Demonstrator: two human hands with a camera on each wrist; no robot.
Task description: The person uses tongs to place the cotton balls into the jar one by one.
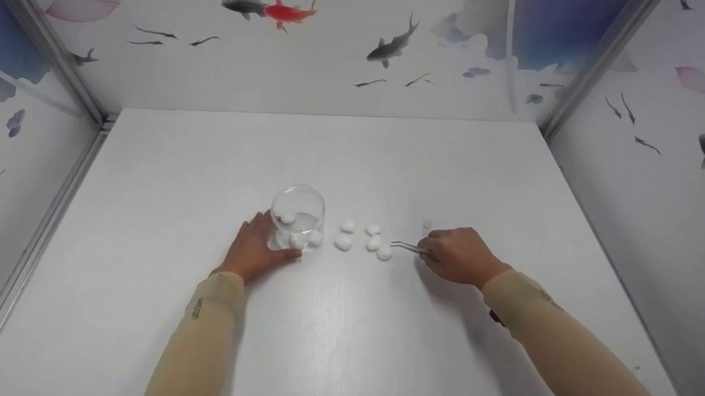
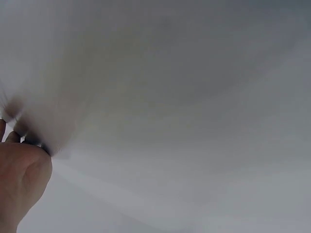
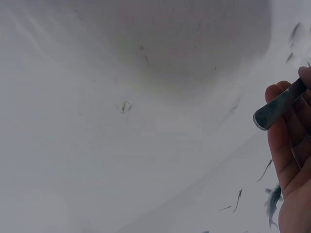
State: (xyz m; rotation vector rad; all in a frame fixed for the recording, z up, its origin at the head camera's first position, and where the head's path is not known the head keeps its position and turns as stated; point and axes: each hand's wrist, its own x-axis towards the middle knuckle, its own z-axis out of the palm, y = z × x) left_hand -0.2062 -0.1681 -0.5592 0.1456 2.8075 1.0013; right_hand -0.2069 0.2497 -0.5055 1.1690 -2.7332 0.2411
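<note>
In the head view my left hand (image 1: 255, 250) holds a clear round container (image 1: 298, 209) at its left side, thumb in front and fingers behind. Several white cotton balls (image 1: 298, 240) show inside it. My right hand (image 1: 459, 255) pinches a pair of metal tweezers (image 1: 411, 247), tips pointing left with nothing between them. Just left of the tips lies a loose cotton ball (image 1: 384, 252), one of several on the table between the hands. The right wrist view shows the rounded back end of the tweezers (image 3: 272, 112) over the palm; only part of my left hand (image 2: 22, 174) appears in the left wrist view.
More cotton balls (image 1: 343, 242) lie in two loose columns right of the container. The white table (image 1: 314, 341) is bounded by a back wall (image 1: 312, 79) and side walls printed with fish and petals. A small pale object (image 1: 427, 225) sits just behind the right hand.
</note>
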